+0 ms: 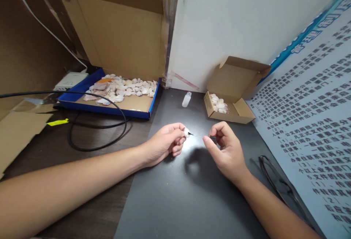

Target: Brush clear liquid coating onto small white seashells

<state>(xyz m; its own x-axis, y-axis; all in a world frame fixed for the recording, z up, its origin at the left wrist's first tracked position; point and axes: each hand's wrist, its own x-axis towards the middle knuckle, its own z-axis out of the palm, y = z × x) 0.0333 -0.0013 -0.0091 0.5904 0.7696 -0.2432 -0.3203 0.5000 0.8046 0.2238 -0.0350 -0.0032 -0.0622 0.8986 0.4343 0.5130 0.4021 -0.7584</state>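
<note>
My left hand (168,139) pinches a small pale seashell (187,132) between thumb and fingers. A black-capped applicator brush (212,139) is gripped in my right hand (227,147). Its thin stem points left, and the dark tip meets the shell or lies right at its edge. Beyond both hands, a small whitish glass bottle (187,99) stands uncapped on the dark mat. What it contains cannot be read from here.
Many shells fill a blue-rimmed tray (109,112) at the back left. An open cardboard box (233,117) at the back right holds several shells. A black cable (124,122) loops over the left side. Eyeglasses (276,180) lie at the right, beside a printed poster (309,96).
</note>
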